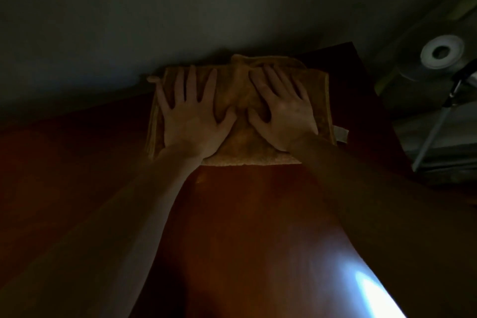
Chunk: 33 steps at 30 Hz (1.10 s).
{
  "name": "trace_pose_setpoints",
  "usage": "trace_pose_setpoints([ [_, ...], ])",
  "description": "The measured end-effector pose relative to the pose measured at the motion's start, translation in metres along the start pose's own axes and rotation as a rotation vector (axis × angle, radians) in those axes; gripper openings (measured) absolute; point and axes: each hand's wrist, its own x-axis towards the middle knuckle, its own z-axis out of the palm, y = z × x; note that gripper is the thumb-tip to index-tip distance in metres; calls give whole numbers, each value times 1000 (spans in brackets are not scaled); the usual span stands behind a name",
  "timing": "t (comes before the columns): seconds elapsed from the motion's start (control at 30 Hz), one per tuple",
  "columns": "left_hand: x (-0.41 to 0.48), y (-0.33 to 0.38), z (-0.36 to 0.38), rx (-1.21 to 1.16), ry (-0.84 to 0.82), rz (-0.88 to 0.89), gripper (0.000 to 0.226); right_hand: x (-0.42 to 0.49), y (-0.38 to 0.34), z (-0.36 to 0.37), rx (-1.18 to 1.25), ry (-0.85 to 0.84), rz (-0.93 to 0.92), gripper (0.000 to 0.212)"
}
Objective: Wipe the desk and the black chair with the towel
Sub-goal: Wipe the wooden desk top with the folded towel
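Two hands press flat on the towel, which lies folded at the far side of the counter, its far hem touching or almost touching the wall. The left hand and the right hand sit side by side, thumbs near each other. All fingers are straight and spread, pressing down and gripping nothing. The step in hand appears to be wiping the counter; the black chair is not in view. Hazard one: the upper layer of the towel is already rucked by the right fingertips, so any further push toward the wall is likely to bunch the cloth and leave the strip along the wall unwiped. Hazard two: the towel's right side, where a small tag sticks out, is near the counter's right side. A sideways stroke that way could carry the cloth over the edge. Hazard three: with open palms only, uneven pressure may let the layers slide apart. The room is dim, so missed patches would be hard to spot.
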Motion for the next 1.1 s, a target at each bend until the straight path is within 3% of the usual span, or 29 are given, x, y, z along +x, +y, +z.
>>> trace_pose_setpoints([
  [0.33,56,12,1,-9,-2,-182,77,82,22,1,21,-52,-24,69],
  [0.53,33,13,9,-16,114,-158,72,70,22,1,38,4,-58,72],
  [0.7,-30,20,8,-62,112,-167,76,12,2,-4,-37,-22,-58,78],
  [1.1,-234,0,-4,-10,-17,-129,86,-182,-83,-15,50,-145,-3,85],
])
